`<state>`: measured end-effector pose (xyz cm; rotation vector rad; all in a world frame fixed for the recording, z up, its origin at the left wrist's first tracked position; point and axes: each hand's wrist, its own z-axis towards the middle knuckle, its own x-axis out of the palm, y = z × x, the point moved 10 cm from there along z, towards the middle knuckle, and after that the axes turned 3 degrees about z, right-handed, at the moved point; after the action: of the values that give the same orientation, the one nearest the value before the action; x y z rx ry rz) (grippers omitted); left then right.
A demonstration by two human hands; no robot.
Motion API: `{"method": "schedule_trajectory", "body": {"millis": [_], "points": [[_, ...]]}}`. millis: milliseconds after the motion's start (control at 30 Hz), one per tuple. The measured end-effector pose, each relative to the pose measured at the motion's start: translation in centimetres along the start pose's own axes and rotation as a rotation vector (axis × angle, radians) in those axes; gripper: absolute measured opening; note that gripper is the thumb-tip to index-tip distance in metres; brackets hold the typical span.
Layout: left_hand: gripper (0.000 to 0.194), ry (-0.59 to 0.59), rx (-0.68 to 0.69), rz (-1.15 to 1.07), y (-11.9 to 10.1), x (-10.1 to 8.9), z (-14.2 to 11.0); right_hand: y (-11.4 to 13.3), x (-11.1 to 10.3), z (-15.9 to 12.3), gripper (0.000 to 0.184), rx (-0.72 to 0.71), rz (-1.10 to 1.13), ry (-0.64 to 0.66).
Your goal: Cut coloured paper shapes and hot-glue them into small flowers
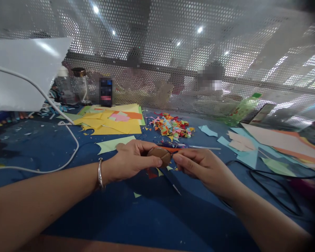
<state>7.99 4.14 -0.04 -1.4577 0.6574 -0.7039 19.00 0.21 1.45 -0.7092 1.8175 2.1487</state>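
My left hand (131,159), with a silver bracelet at the wrist, holds a round brown piece (161,156) between thumb and fingers. A seam or fold line crosses its face; its exact kind is unclear. At the right edge of it, my right hand (193,162) is closed in a pinch. Something thin and dark shows between those fingertips and the brown piece, too small to name. Behind and below the hands lie an orange strip (173,149), a slim pointed tool (176,189) and a light green paper piece (115,144).
Yellow paper sheets (115,126) and a heap of colourful paper snippets (172,126) lie farther back. A white cable (77,143) loops at left, a black cable (273,187) at right. Bottles, a phone (106,91) and a perforated metal screen (168,42) stand behind.
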Motion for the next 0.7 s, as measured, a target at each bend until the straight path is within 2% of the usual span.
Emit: {"method": "schedule_trajectory", "body": {"millis": [300,700], "points": [[0.006,0.011,-0.002,0.004,-0.39,0.29,-0.08,0.29,0.07,-0.02,0.048,-0.025,-0.021,0.006],[0.006,0.037,0.011,0.005,-0.15,0.5,-0.16,-0.03,0.27,-0.03,0.048,-0.024,-0.016,0.011]]}}
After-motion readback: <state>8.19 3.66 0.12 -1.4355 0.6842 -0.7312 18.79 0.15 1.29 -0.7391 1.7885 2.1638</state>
